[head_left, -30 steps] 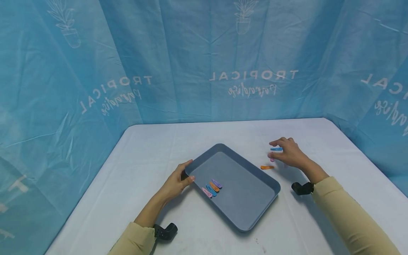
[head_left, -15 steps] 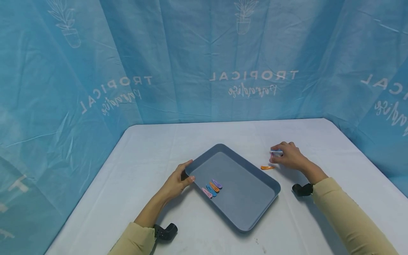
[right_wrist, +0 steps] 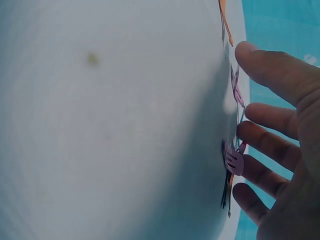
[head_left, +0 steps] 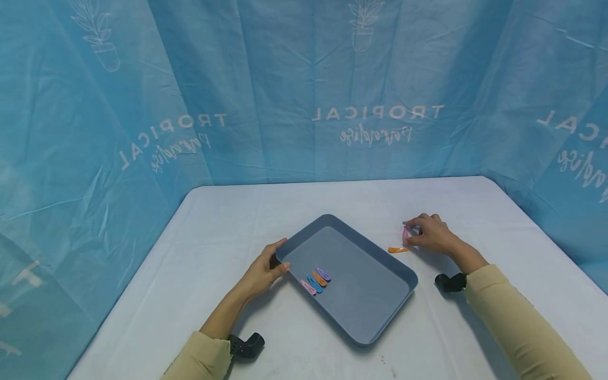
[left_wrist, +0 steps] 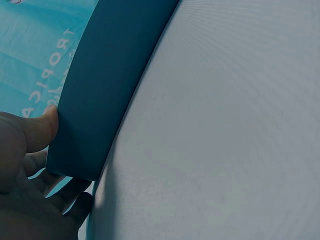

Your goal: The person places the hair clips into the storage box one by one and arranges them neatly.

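Observation:
My left hand [head_left: 258,272] grips the left corner of a grey-blue tray [head_left: 366,274], thumb at its rim and fingers around the outside. Inside, along the near-left wall, lie a pink hair clip [head_left: 309,287], a blue one, an orange one and a purple one in a row. Beyond the tray's right side, my right hand [head_left: 432,233] is low over loose clips, thumb and index finger apart. A pink hair clip [head_left: 405,235] shows between those fingertips. The index finger mostly covers a blue hair clip [head_left: 405,223]. Near the thumb lies an orange hair clip [head_left: 396,249].
In the right wrist view, another pinkish clip [right_wrist: 234,161] sits by the outer fingers, with more clips around it. A white cloth [head_left: 228,221] covers the table. Blue printed curtains [head_left: 285,132] hang behind and at both sides.
My right hand has come down over the loose clips and its thumb and index finger have drawn closer together. The blue clip is now mostly hidden. My left hand and the tray stay put.

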`<state>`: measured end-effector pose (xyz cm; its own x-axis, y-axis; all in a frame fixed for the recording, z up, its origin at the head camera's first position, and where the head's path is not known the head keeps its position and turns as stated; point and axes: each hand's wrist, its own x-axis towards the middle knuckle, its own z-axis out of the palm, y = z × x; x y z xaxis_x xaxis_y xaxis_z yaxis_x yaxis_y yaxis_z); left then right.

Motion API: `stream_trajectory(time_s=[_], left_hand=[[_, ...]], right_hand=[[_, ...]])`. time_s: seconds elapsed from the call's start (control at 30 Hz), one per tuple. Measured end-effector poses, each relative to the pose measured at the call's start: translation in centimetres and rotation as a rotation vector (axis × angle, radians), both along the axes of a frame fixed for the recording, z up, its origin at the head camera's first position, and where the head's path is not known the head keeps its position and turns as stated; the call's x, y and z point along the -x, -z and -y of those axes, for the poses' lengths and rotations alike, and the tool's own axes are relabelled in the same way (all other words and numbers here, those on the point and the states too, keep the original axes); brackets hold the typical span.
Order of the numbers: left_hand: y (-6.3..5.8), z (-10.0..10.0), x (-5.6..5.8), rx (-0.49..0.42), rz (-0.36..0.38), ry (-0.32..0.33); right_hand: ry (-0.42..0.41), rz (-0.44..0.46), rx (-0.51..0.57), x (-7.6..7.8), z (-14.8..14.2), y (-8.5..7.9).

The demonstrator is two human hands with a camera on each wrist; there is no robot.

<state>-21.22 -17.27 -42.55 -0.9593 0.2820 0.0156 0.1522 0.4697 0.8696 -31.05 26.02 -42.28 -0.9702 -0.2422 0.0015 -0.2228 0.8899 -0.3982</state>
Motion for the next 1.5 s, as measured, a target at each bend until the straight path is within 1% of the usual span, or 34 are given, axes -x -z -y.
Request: stream_trajectory(time_s=[0.37, 0.7, 0.87, 1.03, 1.13, 1.5], left_hand=[[-0.02, 0.01, 0.01, -0.015, 0.002, -0.001], [-0.08, 0.12, 0.06, 0.001, 0.000, -0.002], [-0.13, 0.04, 0.07, 0.006, 0.011, -0.006], [0.00, -0.08, 0.19, 0.021, 0.009, -0.017], [0.10, -0.13, 0.26, 0.013, 0.011, -0.018], [-0.02, -0.07, -0.01, 0.005, 0.003, 0.003]], right_hand=[[-0.005, -0.013, -0.013, 0.37, 0.00, 0.37], [-0.015, -0.032, -0.021, 0.31, 0.06, 0.27], [-0.015, -0.040, -0.021, 0.31, 0.20, 0.35], [-0.010, -0.035, -0.026, 0.33, 0.26, 0.43], [-0.006, -0.032, -0.023, 0.31, 0.25, 0.36], [0.019, 0.007, 0.005, 0.28, 0.05, 0.32]])
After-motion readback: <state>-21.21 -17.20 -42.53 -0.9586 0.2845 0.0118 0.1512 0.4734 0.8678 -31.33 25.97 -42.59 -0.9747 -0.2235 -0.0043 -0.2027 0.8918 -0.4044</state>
